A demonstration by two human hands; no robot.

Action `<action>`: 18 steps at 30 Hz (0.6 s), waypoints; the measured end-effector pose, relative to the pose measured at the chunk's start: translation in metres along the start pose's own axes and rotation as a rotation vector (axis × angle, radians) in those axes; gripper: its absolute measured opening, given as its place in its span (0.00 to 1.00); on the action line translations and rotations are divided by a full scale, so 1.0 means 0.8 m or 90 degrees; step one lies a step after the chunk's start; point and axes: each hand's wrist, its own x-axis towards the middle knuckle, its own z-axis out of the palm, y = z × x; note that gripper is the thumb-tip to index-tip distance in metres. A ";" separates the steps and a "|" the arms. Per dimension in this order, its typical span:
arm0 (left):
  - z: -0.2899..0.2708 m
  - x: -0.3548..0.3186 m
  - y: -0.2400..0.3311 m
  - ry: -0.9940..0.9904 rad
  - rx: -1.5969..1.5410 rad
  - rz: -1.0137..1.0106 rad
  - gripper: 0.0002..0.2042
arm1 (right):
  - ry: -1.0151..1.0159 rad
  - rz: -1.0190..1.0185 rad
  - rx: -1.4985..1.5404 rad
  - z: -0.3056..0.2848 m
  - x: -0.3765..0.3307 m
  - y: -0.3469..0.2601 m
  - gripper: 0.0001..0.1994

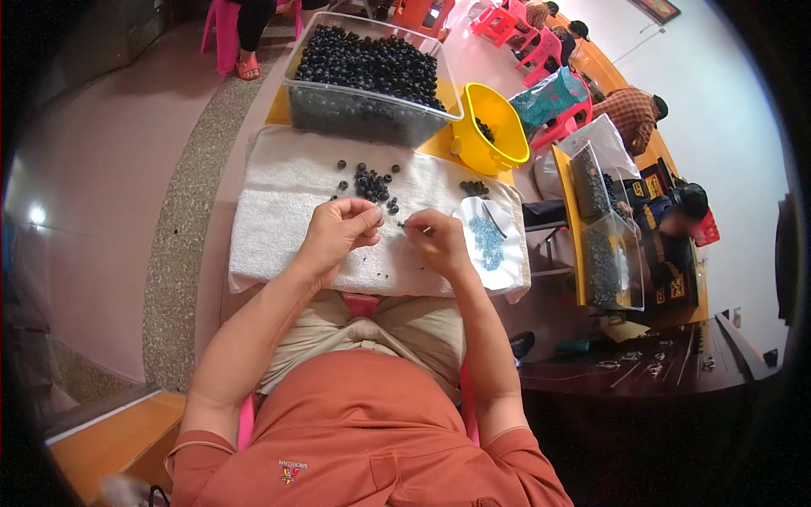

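Note:
Over a white towel my left hand is closed in a pinch, with a tiny pale bit at its fingertips too small to name. To its right, my right hand pinches a small dark piece whose kind I cannot make out. The fingertips of both hands are a short gap apart. Just beyond them lies a loose cluster of small black round pieces. Beside my right hand a white dish holds many tiny light-blue bits and a thin dark curved strip. Black specks dot the towel near me.
A clear bin full of black round pieces stands at the far side, with a yellow bucket to its right. A small black pile sits by the dish. People work at the right beside more clear bins; pink chairs stand behind.

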 end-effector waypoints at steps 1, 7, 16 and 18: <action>0.002 -0.001 0.002 0.007 -0.008 0.009 0.07 | -0.024 0.011 -0.043 -0.001 0.003 0.003 0.05; 0.000 0.001 -0.002 0.009 -0.005 0.017 0.08 | -0.025 -0.040 -0.157 -0.006 0.006 0.003 0.05; 0.004 -0.003 0.004 -0.001 0.001 0.001 0.06 | 0.109 -0.090 -0.203 -0.106 -0.002 -0.005 0.05; 0.005 -0.003 0.004 -0.003 0.002 -0.001 0.05 | 0.091 -0.048 -0.247 -0.128 -0.012 0.009 0.06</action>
